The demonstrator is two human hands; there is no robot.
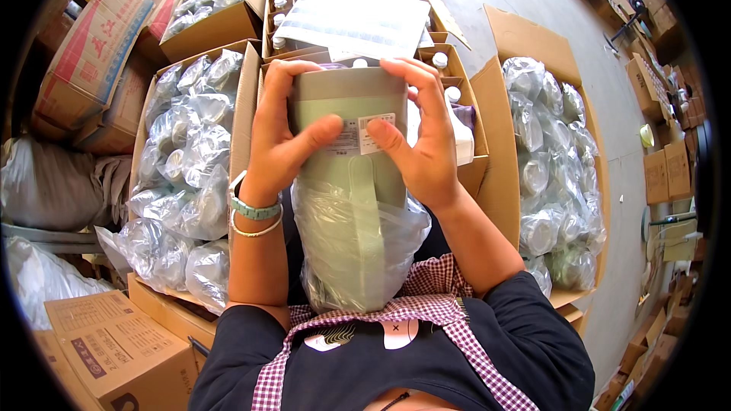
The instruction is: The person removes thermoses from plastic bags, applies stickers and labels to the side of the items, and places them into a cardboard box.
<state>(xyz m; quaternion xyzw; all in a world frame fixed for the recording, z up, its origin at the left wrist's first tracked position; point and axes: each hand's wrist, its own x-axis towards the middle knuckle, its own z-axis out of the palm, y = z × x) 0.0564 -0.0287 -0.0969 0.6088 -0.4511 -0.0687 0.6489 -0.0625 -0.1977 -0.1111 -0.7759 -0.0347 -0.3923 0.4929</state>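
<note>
Upside down or lying toward me, I cannot tell which, a large pale green tumbler (320, 110) with a long strap-like handle (364, 198) is held in front of my chest. Its grey end points away from me. My left hand (278, 129) wraps the left side, thumb beside a grey printed label (344, 141). On the right side, my right hand (426, 133) grips with its thumb on a white label sticker (370, 144). A clear plastic bag (327, 228) bunches around the tumbler's near half.
Cartons of plastic-wrapped tumblers stand to the left (183, 160) and right (544, 167). Ahead, a divided carton (476, 125) holds white-capped bottles under paper sheets (343, 15). A closed carton (122, 346) sits at lower left. Grey floor (628, 205) runs along the right, with fans and stacked boxes beyond.
</note>
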